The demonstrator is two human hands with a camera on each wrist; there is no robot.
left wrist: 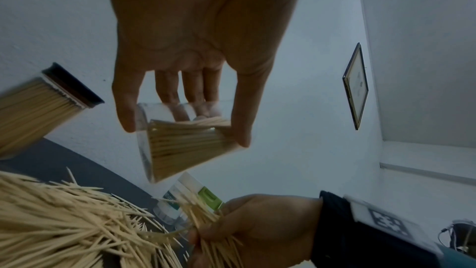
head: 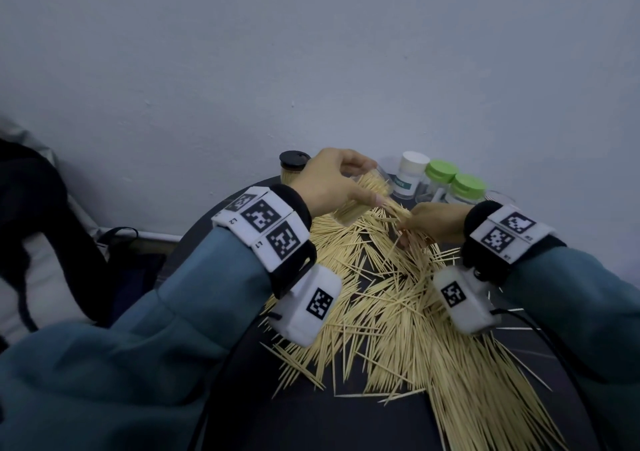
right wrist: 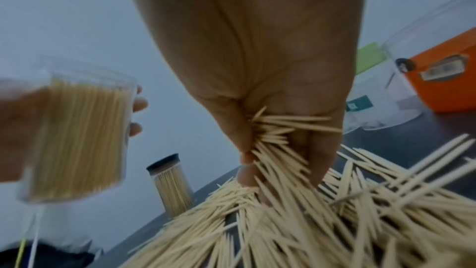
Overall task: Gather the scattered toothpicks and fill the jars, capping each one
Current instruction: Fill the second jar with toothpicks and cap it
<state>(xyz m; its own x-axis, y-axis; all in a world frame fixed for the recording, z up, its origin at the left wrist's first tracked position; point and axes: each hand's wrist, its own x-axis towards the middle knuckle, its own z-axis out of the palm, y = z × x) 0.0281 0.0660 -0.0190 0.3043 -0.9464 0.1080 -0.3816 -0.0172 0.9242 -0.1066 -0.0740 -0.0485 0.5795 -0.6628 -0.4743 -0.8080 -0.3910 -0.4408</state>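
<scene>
My left hand [head: 332, 182] grips a clear uncapped jar [left wrist: 185, 140] part full of toothpicks, tilted above the far side of the table; the same jar [right wrist: 77, 142] shows at the left of the right wrist view. Just to its right, my right hand [head: 433, 222] pinches a bundle of toothpicks [right wrist: 273, 148] at the top of the big loose pile [head: 408, 312] on the dark table [head: 311, 423]. A full jar with a black cap [head: 292, 166] stands behind my left hand.
At the table's back right stand a white-capped jar [head: 412, 173] and two green-capped jars [head: 440, 177] [head: 467, 191]. In the right wrist view a clear container holds something orange [right wrist: 448, 74]. The wall is close behind. A dark bag [head: 41, 225] lies left of the table.
</scene>
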